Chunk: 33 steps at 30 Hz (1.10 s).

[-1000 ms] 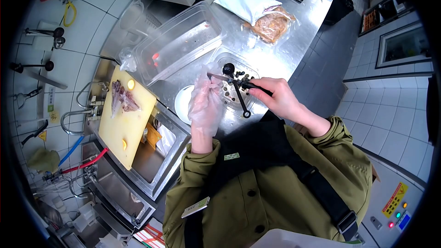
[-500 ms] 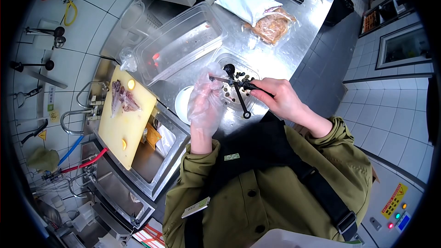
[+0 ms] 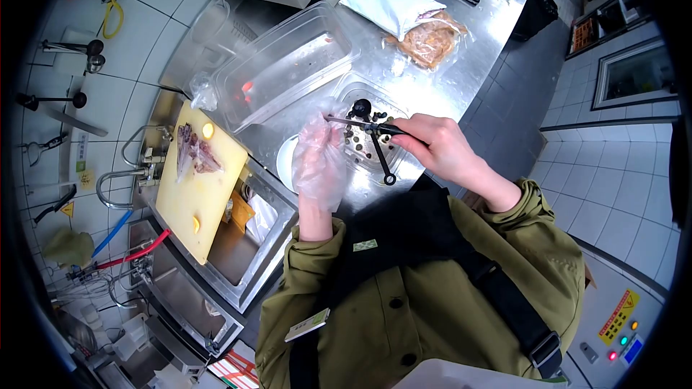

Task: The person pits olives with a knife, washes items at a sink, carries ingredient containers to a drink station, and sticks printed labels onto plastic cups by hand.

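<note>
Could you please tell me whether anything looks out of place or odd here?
Mainly the uneven gloving: the left hand wears a clear plastic glove, while the right hand, holding the knife, is bare. The cutting board partly covers the sink, perhaps deliberately.

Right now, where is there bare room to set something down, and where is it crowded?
The counter is bare between the brown pack and the right hand. The cutting board is bare between the purplish bag and the lower yellow slice. It is crowded around the left hand, with the bowl, clear tub and small tray close by.
</note>
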Each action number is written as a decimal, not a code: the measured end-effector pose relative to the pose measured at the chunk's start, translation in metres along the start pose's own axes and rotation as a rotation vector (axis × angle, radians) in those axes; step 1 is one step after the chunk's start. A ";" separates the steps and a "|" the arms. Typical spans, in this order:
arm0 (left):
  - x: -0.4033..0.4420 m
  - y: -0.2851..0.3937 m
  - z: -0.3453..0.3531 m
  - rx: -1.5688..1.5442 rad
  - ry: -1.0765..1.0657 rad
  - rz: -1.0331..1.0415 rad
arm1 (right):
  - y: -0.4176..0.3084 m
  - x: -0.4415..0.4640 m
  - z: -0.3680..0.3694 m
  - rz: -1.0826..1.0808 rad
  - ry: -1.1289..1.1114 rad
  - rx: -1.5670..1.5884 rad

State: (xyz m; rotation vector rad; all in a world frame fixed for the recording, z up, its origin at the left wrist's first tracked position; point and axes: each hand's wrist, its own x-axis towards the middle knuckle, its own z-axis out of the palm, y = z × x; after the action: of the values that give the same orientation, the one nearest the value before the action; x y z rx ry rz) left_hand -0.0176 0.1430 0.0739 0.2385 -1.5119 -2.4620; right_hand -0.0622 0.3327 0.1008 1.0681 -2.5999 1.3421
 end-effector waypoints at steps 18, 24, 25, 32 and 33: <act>0.000 -0.006 -0.005 -0.338 0.013 -0.226 | 0.000 0.001 0.021 -0.074 0.057 -0.220; 0.000 -0.002 0.005 -0.358 0.118 -0.341 | 0.013 0.003 0.032 -0.010 0.047 -0.183; 0.000 -0.006 -0.001 -0.424 0.165 -0.355 | 0.017 0.002 0.030 -0.012 0.076 -0.163; -0.006 -0.023 -0.032 -0.566 0.006 -0.378 | 0.022 -0.007 0.021 0.121 -0.009 -0.018; -0.008 -0.017 -0.026 -0.403 -0.020 -0.320 | 0.022 -0.008 0.021 0.125 -0.007 -0.001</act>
State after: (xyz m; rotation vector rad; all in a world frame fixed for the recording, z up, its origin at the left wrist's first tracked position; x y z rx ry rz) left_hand -0.0052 0.1304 0.0469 0.4048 -1.0122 -2.9578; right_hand -0.0632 0.3307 0.0700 0.9261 -2.7133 1.3623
